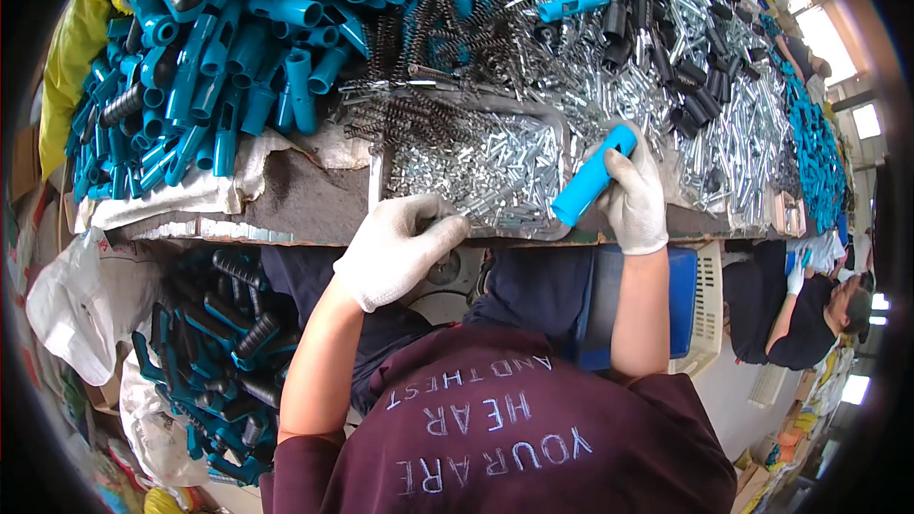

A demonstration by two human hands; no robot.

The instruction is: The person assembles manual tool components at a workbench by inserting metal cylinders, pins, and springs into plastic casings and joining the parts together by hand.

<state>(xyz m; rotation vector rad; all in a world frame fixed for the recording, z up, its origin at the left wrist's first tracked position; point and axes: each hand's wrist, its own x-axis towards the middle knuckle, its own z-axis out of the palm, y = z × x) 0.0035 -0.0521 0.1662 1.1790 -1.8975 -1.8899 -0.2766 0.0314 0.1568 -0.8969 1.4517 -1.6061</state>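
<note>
My right hand (pixel 636 195), in a white knit glove, is closed round a bright blue plastic tube (pixel 581 192). The tube is tilted, its upper end leaning right, and it hangs over the front edge of a shallow metal tray (pixel 562 148). My left hand (pixel 400 246), gloved the same way, is pinched at the tray's near left corner. Whatever lies between its fingertips is too small to make out against the shiny parts. Small silver metal pins (pixel 519 160) fill the tray, and dark coil springs (pixel 409 119) lie over its back left part.
Blue tubular parts (pixel 228 67) are heaped at the left of the bench. Black sleeves (pixel 700 100) and metal rods (pixel 743 157) are piled to the right. Below the bench lie black-and-blue handles (pixel 214 343) and a blue crate (pixel 681 300). Another person (pixel 804 309) sits far right.
</note>
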